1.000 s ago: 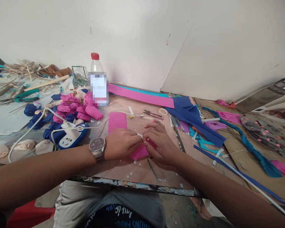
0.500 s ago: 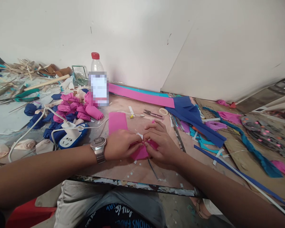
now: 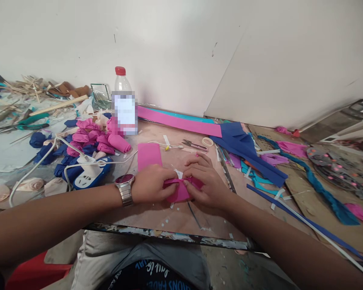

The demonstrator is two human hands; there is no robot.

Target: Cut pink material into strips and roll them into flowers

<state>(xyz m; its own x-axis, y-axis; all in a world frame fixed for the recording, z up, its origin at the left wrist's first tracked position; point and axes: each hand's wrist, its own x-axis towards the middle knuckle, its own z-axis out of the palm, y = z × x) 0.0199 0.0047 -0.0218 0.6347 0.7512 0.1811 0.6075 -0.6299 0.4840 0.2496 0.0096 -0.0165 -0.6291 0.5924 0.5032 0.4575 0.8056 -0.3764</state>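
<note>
A small pink fabric piece (image 3: 179, 195) lies at the front middle of the table, its upper edge pinched and gathered. My left hand (image 3: 153, 183), with a metal watch at the wrist, is closed on the left part of that edge. From the other side my right hand (image 3: 204, 181) grips the same edge between thumb and fingers, close to the left fingertips. A bit of white (image 3: 179, 173) shows just behind the fold; its kind is unclear. Beyond the left hand a flat pink strip (image 3: 149, 155) lies on the board, its near end hidden by that hand.
Pink and blue fabric rosettes (image 3: 87, 137) are heaped at the left, beside a power strip (image 3: 89, 175) with a white cable. Thread snips (image 3: 195, 145) and a tape roll (image 3: 207, 141) lie behind my right hand. Blue strips (image 3: 251, 157) spread rightward. A red-capped bottle (image 3: 121, 82) stands behind.
My thumbs have shifted slightly along the fabric edge, and more of the pink piece shows beneath them. Both hands stay in nearly the same place.
</note>
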